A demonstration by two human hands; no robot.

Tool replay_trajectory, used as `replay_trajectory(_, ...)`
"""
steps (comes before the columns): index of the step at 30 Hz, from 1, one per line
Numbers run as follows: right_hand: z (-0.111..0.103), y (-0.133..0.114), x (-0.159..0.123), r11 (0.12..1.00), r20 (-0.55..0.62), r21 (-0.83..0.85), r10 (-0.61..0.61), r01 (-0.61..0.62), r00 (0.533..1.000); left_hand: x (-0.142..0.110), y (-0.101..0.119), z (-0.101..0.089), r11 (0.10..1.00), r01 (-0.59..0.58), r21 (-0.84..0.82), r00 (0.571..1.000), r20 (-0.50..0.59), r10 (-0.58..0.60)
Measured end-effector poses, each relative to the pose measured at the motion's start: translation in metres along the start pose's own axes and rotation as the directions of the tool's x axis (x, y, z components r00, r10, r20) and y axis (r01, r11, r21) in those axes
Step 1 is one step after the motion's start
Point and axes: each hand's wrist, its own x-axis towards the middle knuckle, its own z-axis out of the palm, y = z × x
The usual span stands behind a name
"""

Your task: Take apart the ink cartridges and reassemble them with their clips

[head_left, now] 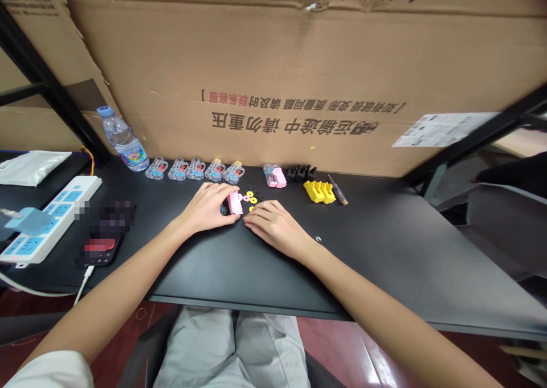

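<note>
My left hand (209,208) grips a pink plastic part (235,203) between thumb and fingers; a clear bluish piece shows in the grip behind it. Just to the right, my right hand (276,228) rests low over the table with its fingers curled together, and whatever they pinch is hidden. Around the fingertips lie small flat rings: yellow rings (250,197), a pink ring (247,199) and several black rings (258,194). Behind them stands a clear and pink plastic assembly (274,176).
Several clear plastic assemblies (196,169) line the back left, near a water bottle (123,140). Black parts (301,173), yellow parts (319,192) and a screwdriver (338,191) lie back right. A power strip (55,220) and a phone (106,234) occupy the left. Cardboard (299,52) walls the back.
</note>
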Motion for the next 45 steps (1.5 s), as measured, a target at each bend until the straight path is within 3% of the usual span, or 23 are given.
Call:
replay_trajectory(3,0.002,-0.001,0.0,0.999,-0.02,-0.017,-0.034,0.034,0.999,0.0,0.0,0.0,1.0,-0.009,0.006,1.0,0.003,0.009)
replay_trajectory(5,0.004,0.0,0.0,0.998,-0.053,0.064,-0.017,0.02,0.998,0.0,0.0,0.0,1.0,-0.011,0.006,1.0,0.003,0.011)
replay_trajectory(7,0.005,0.001,0.0,0.974,-0.118,0.225,0.063,-0.036,0.991,0.0,0.0,-0.001,1.0,-0.017,0.004,1.0,0.009,0.017)
replay_trajectory(10,0.005,0.002,0.001,0.879,-0.215,0.459,0.249,-0.128,0.944,0.0,0.002,-0.002,0.998,-0.056,0.003,0.998,0.03,0.056)
replay_trajectory(13,0.005,0.004,0.002,0.79,-0.221,0.588,0.36,-0.171,0.907,0.0,0.006,-0.003,0.991,-0.129,-0.02,0.99,0.06,0.13)
replay_trajectory(21,0.009,0.004,0.004,0.652,-0.139,0.708,0.504,-0.271,0.852,-0.001,0.012,-0.002,0.967,-0.246,-0.062,0.967,0.056,0.249)
replay_trajectory(26,0.011,0.001,0.006,0.42,-0.002,0.852,0.6,-0.313,0.8,-0.002,0.014,-0.002,0.961,-0.27,-0.063,0.962,0.035,0.272)
replay_trajectory(34,0.008,0.001,0.009,0.205,0.14,0.923,0.611,-0.326,0.779,-0.002,0.016,-0.001,0.953,-0.294,-0.07,0.955,0.018,0.296)
replay_trajectory(40,0.002,-0.002,0.012,0.01,0.276,0.931,0.636,-0.365,0.721,-0.002,0.016,-0.002,0.95,-0.306,-0.068,0.952,0.009,0.307)
replay_trajectory(45,0.0,-0.004,0.012,-0.07,0.318,0.931,0.636,-0.359,0.703,-0.002,0.018,-0.004,0.944,-0.323,-0.065,0.945,0.025,0.325)
